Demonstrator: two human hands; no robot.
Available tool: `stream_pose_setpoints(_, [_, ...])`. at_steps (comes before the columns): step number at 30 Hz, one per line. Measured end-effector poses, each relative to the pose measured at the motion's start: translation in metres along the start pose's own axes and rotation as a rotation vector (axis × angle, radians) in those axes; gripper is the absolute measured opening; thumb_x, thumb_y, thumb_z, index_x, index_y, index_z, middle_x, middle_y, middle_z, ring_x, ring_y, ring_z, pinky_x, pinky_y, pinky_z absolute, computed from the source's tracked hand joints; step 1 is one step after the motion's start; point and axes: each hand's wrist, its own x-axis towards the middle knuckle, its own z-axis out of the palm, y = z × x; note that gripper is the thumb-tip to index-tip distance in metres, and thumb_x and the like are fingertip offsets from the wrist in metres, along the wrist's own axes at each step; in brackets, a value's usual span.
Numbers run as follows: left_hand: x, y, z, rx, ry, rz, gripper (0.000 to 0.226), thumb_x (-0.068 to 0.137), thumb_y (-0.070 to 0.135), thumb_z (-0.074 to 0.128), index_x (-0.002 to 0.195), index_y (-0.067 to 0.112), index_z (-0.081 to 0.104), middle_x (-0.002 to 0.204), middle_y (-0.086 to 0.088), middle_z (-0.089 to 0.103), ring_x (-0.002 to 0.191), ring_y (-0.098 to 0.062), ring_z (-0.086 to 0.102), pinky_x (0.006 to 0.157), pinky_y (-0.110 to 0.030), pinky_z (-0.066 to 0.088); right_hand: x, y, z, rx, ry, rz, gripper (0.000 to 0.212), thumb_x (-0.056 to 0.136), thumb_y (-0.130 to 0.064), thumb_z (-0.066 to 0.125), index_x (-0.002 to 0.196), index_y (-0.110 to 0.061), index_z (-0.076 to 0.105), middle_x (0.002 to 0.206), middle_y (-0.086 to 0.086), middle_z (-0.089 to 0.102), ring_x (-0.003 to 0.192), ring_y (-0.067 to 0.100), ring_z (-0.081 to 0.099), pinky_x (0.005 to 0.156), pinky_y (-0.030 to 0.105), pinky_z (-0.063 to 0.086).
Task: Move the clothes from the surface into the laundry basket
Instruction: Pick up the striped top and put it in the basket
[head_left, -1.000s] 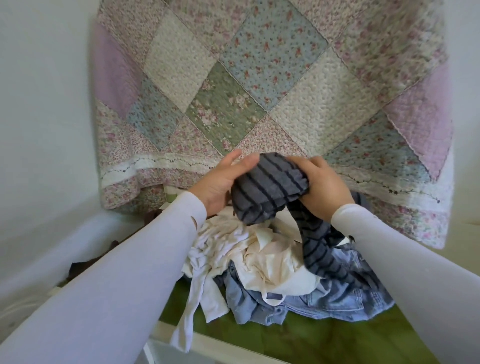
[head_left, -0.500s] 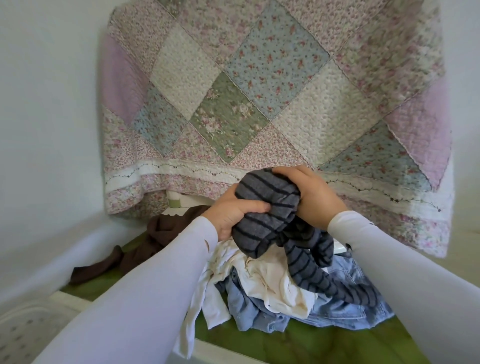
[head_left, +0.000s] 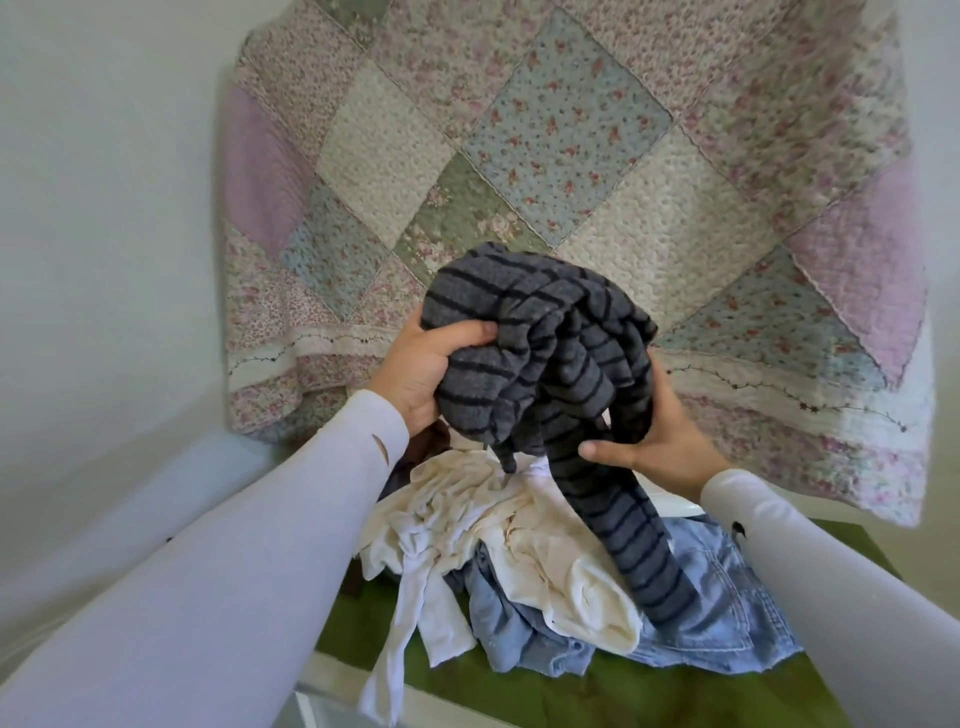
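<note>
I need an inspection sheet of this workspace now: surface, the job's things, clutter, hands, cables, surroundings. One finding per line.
Surface: green surface, partly covered by clothes.
Job's things: striped grey garment lifted above the pile, one end hanging down; cream garment, white garment and denim garment lie heaped on the surface. Basket not clearly seen.
Clutter: nothing seen.
Hands: left hand and right hand both grip the striped garment.
Cables: nothing seen.
Surroundings: patchwork quilt hangs behind; pale wall on the left.

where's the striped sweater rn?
Head view, centre: the striped sweater is bunched between the left hand and right hand, above the clothes pile, one sleeve trailing down onto the jeans.
</note>
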Motion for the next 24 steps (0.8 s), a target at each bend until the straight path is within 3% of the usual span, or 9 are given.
stream_pose_setpoints(3, [-0.003, 0.001, -0.002, -0.044, -0.004, -0.006, 0.061, 0.076, 0.010, 0.072, 0.135, 0.003, 0.058, 0.124, -0.020, 0.068, 0.100, -0.032, 0.072, 0.072, -0.037, 0.060, 0.002, 0.005, 0.013, 0.023, 0.041, 0.051, 0.133, 0.055, -0.027, 0.098, 0.156, -0.037, 0.013, 0.151, -0.017, 0.040, 0.137, 0.002, 0.041, 0.114, 0.035, 0.035])
stream_pose_setpoints(7, [-0.009, 0.004, -0.007, -0.072, -0.053, -0.023, 0.055, 0.079, 0.010, 0.072, 0.132, 0.002, 0.060, 0.119, -0.017, 0.071, 0.096, -0.027, 0.074, 0.071, -0.034, 0.060, 0.005, 0.012, 0.035, 0.099, 0.073, 0.098, 0.113, 0.067, -0.008, 0.090, 0.151, -0.034, 0.018, 0.133, -0.024, 0.046, 0.128, 0.004, 0.044, 0.104, 0.028, 0.039])
stream_pose_setpoints(10, [-0.011, 0.007, -0.015, -0.094, -0.055, -0.033, 0.036, 0.088, 0.010, 0.061, 0.122, 0.004, 0.066, 0.110, -0.014, 0.074, 0.093, -0.026, 0.074, 0.074, -0.036, 0.061, 0.010, 0.021, 0.050, 0.105, 0.024, 0.150, 0.107, 0.066, -0.018, 0.092, 0.150, -0.029, 0.026, 0.134, -0.020, 0.050, 0.125, 0.004, 0.050, 0.097, 0.021, 0.040])
stream_pose_setpoints(13, [-0.010, 0.012, -0.023, -0.098, -0.055, -0.053, 0.029, 0.090, 0.015, 0.058, 0.116, 0.007, 0.068, 0.106, -0.013, 0.074, 0.094, -0.028, 0.072, 0.088, -0.043, 0.059, 0.018, 0.025, 0.064, 0.065, -0.075, 0.231, 0.095, 0.058, -0.038, 0.095, 0.140, -0.024, 0.049, 0.125, -0.016, 0.064, 0.110, -0.003, 0.060, 0.083, 0.008, 0.044])
stream_pose_setpoints(17, [-0.010, 0.017, -0.032, -0.096, -0.052, -0.065, 0.024, 0.092, 0.016, 0.055, 0.107, 0.008, 0.071, 0.098, -0.012, 0.075, 0.088, -0.027, 0.072, 0.093, -0.045, 0.053, 0.032, 0.022, 0.088, 0.066, -0.130, 0.301, 0.064, 0.061, -0.040, 0.093, 0.118, -0.030, 0.065, 0.115, -0.012, 0.068, 0.105, 0.007, 0.062, 0.096, 0.027, 0.046])
stream_pose_setpoints(22, [-0.010, 0.023, -0.044, -0.102, -0.030, -0.053, 0.031, 0.082, 0.020, 0.061, 0.109, 0.008, 0.071, 0.101, -0.012, 0.075, 0.090, -0.027, 0.073, 0.088, -0.042, 0.058, 0.048, 0.030, 0.121, -0.097, -0.191, 0.342, 0.104, 0.043, -0.079, 0.080, 0.134, -0.034, 0.057, 0.129, -0.013, 0.064, 0.119, 0.016, 0.060, 0.108, 0.040, 0.045])
stream_pose_setpoints(24, [-0.009, 0.024, -0.052, -0.096, -0.015, -0.047, 0.034, 0.087, 0.018, 0.061, 0.119, 0.007, 0.069, 0.110, -0.014, 0.073, 0.098, -0.029, 0.071, 0.092, -0.045, 0.057, 0.054, 0.035, 0.132, -0.154, -0.220, 0.369, 0.104, 0.042, -0.082, 0.073, 0.133, -0.034, 0.059, 0.128, -0.013, 0.065, 0.117, 0.015, 0.061, 0.109, 0.038, 0.043])
